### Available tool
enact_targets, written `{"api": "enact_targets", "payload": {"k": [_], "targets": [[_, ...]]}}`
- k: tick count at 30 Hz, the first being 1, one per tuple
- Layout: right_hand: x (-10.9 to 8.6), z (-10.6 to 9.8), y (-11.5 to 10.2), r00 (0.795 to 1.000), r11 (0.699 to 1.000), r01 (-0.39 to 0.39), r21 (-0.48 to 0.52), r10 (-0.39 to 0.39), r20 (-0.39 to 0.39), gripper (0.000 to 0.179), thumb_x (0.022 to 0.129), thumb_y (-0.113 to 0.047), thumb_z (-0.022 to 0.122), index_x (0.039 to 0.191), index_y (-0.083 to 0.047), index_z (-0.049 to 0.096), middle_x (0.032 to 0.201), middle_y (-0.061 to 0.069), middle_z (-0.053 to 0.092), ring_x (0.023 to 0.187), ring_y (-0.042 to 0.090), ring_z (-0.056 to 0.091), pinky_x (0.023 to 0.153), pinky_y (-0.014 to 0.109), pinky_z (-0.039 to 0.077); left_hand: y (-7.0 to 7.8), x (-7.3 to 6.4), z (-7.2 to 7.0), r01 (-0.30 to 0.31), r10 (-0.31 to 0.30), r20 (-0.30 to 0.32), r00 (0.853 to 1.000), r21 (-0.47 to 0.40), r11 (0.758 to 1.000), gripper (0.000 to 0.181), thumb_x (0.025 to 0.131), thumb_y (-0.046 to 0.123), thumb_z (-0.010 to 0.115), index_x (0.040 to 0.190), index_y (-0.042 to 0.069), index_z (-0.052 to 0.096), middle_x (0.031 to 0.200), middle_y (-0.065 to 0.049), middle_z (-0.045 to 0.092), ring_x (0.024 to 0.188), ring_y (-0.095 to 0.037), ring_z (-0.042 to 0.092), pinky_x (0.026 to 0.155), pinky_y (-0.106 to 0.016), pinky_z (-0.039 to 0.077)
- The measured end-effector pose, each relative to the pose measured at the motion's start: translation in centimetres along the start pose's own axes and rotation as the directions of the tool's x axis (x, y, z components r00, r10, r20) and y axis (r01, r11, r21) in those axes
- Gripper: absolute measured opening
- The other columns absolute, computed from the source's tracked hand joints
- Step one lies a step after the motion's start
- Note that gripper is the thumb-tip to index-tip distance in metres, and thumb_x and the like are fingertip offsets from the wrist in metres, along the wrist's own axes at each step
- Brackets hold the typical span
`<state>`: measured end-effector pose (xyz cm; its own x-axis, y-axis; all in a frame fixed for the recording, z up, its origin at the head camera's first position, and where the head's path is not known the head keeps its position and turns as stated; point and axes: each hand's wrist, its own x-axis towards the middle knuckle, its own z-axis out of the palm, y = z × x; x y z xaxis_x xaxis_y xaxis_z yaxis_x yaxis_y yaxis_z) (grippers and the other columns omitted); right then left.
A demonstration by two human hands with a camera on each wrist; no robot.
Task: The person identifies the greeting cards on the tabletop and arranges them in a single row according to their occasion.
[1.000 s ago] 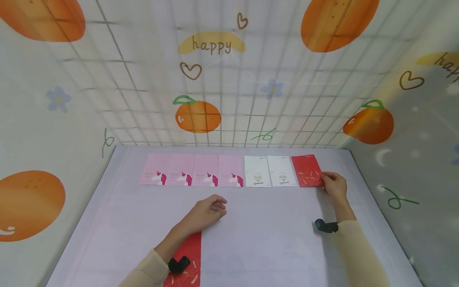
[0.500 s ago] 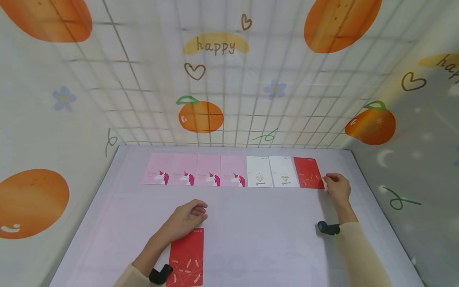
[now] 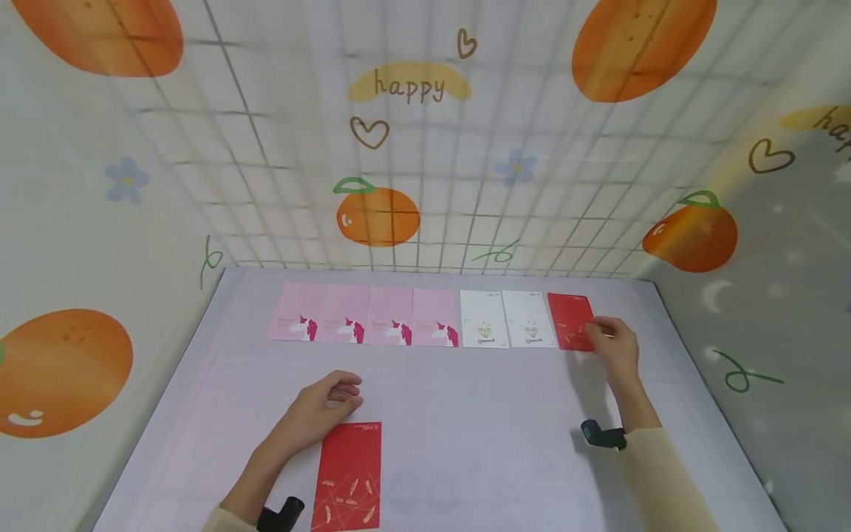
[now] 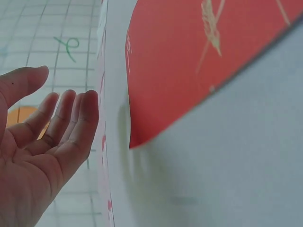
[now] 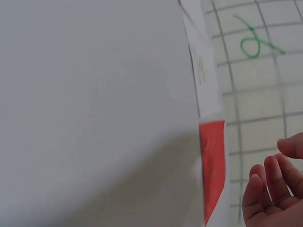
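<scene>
A red card [image 3: 347, 476] with pale feather prints lies near the front edge of the table. My left hand [image 3: 319, 410] hovers at its upper left corner, fingers loosely bent; the left wrist view shows the same hand [image 4: 52, 142] holding nothing. Another red card [image 3: 569, 318] ends the row at the back right. Over that card's right edge is my right hand [image 3: 614, 347], hiding part of it. In the right wrist view the right hand [image 5: 277, 194] has bent fingers with thumb apart and nothing between them.
Left of the far red card are two white diamond cards [image 3: 484, 318], then several pink unicorn cards [image 3: 391, 314], edge to edge in one row. The pale table [image 3: 465, 428] meets patterned curtain walls [image 3: 425, 148] at the back and sides.
My left hand has drawn back leftward, uncovering more of the near red card. My right hand left the far red card's edge, then moved back over it. The head view shifted slightly.
</scene>
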<state>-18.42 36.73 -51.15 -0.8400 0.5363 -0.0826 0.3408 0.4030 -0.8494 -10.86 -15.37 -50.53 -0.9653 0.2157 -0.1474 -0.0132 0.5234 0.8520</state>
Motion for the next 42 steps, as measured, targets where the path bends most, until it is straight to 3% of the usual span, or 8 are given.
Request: {"api": "enact_targets", "payload": {"k": [5, 13, 19, 29, 37, 42], "targets": [[-1.5, 1.3, -0.8, 0.994, 0.994, 0.111, 0.0, -0.111, 0.008, 0.046, 0.098, -0.037, 0.063, 0.129, -0.003, 0.059, 0.117, 0.013, 0.057, 0.1, 0.024, 0.052, 0.063, 0.033, 0.057, -0.6, -0.3, -0.7, 0.021, -0.02, -0.016, 1.0, 0.009, 1.0, 0.036, 0.09, 0.023, 0.077, 0.123, 0.016, 0.064, 0.107, 0.002, 0.067, 0.101, -0.018, 0.067, 0.081, -0.034, 0.057], [-4.4, 2.8, -3.2, 0.976, 0.979, 0.203, 0.025, -0.205, 0.078, 0.041, 0.099, -0.031, 0.064, 0.129, -0.003, 0.06, 0.117, 0.015, 0.059, 0.101, 0.028, 0.055, 0.071, 0.018, 0.05, -1.2, -0.6, -1.4, 0.053, -0.053, -0.04, 0.998, 0.001, 0.999, 0.037, 0.09, 0.023, 0.077, 0.124, 0.013, 0.064, 0.108, 0.0, 0.068, 0.1, -0.018, 0.067, 0.08, -0.034, 0.058], [-6.4, 3.9, -4.8, 0.962, 0.971, 0.236, 0.035, -0.238, 0.131, 0.038, 0.095, -0.033, 0.069, 0.125, -0.011, 0.063, 0.112, 0.008, 0.064, 0.094, 0.025, 0.065, 0.073, 0.022, 0.054, -1.8, -0.8, -1.8, 0.064, -0.065, -0.041, 0.997, -0.026, 0.998, 0.038, 0.09, 0.023, 0.076, 0.124, 0.011, 0.063, 0.107, -0.001, 0.068, 0.096, -0.017, 0.069, 0.078, -0.031, 0.058], [-9.7, 6.1, -6.4, 0.893, 0.93, 0.355, 0.094, -0.367, 0.26, 0.03, 0.094, -0.025, 0.071, 0.119, -0.011, 0.066, 0.106, 0.007, 0.066, 0.09, 0.025, 0.064, 0.072, 0.031, 0.056, -2.6, -1.4, -2.5, 0.104, -0.104, -0.019, 0.994, 0.001, 0.995, 0.04, 0.089, 0.025, 0.077, 0.124, 0.01, 0.064, 0.11, -0.002, 0.068, 0.1, -0.021, 0.068, 0.082, -0.039, 0.058], [-11.5, 8.6, -6.9, 0.855, 0.921, 0.356, 0.159, -0.39, 0.343, 0.024, 0.093, -0.021, 0.073, 0.116, -0.013, 0.068, 0.1, 0.005, 0.067, 0.089, 0.023, 0.063, 0.075, 0.031, 0.053, -3.1, -1.6, -2.7, 0.141, -0.141, 0.012, 0.99, 0.024, 0.99, 0.041, 0.087, 0.026, 0.079, 0.122, 0.012, 0.065, 0.109, -0.001, 0.068, 0.097, -0.018, 0.068, 0.085, -0.043, 0.056], [-12.7, 10.2, -7.0, 0.83, 0.917, 0.344, 0.202, -0.398, 0.391, 0.023, 0.093, -0.017, 0.073, 0.115, -0.011, 0.069, 0.096, 0.003, 0.066, 0.086, 0.022, 0.062, 0.074, 0.029, 0.052, -3.2, -1.7, -2.5, 0.156, -0.159, 0.058, 0.986, 0.052, 0.986, 0.051, 0.081, 0.023, 0.084, 0.126, 0.012, 0.063, 0.11, -0.003, 0.065, 0.098, -0.019, 0.063, 0.082, -0.041, 0.057]]}}
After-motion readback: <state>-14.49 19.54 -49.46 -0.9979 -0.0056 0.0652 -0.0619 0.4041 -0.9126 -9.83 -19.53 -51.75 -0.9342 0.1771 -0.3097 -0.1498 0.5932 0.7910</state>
